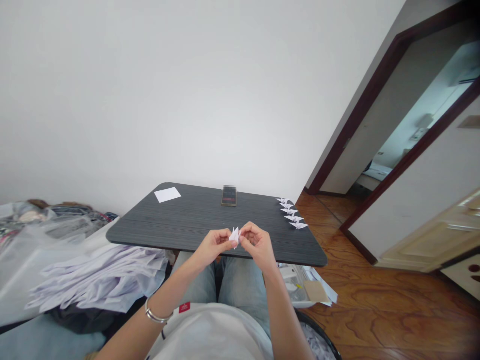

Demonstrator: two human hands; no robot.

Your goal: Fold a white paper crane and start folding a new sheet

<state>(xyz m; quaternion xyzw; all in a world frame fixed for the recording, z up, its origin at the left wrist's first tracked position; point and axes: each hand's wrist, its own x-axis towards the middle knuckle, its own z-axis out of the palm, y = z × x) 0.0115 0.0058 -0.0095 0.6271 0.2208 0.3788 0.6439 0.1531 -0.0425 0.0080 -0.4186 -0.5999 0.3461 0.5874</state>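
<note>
A small folded white paper piece (235, 235) is pinched between both my hands above the near edge of the dark grey table (187, 225). My left hand (213, 245) grips its left side with closed fingers. My right hand (257, 242) pinches its right side. Several finished white folded paper figures (292, 214) lie in a row along the table's right edge. A flat white paper sheet (167, 194) lies at the far left corner.
A phone (229, 196) stands at the table's far edge near the white wall. A pile of white paper and plastic (93, 275) lies to my left. Papers and a box (307, 290) sit on the wooden floor to the right, near a doorway (405, 150).
</note>
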